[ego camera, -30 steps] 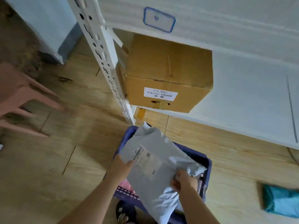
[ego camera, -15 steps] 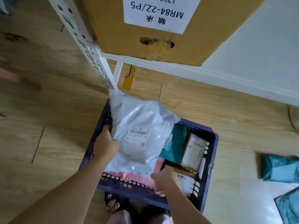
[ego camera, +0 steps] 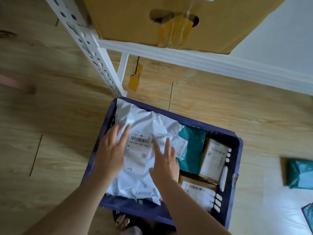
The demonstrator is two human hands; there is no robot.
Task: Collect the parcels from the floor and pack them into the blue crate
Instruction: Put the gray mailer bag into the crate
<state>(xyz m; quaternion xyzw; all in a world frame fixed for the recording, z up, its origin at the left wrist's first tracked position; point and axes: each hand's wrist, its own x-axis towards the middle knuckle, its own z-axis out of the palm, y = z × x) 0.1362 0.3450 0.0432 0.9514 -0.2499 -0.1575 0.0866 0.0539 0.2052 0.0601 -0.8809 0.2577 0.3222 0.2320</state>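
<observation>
Parcels fill most of the blue crate (ego camera: 233, 138); both hands, left (ego camera: 111, 152) and right (ego camera: 165, 164), lie flat-fingered on the grey mailer (ego camera: 142, 126) inside. Teal parcels (ego camera: 299, 173) wait on the floor.

The bare left forearm (ego camera: 76, 206) and right forearm (ego camera: 189, 209) reach forward and down, drawing closer together toward the wrists. The left hand (ego camera: 111, 153) is palm down, its fingers straight, slightly spread and a little blurred. Just beside it the right hand (ego camera: 165, 164) is also palm down, fingers straight and fanned, thumb stuck out toward the left hand. Neither grip is closed on anything. Lower down, between the forearms, the toes of one foot (ego camera: 122, 221) show.
</observation>
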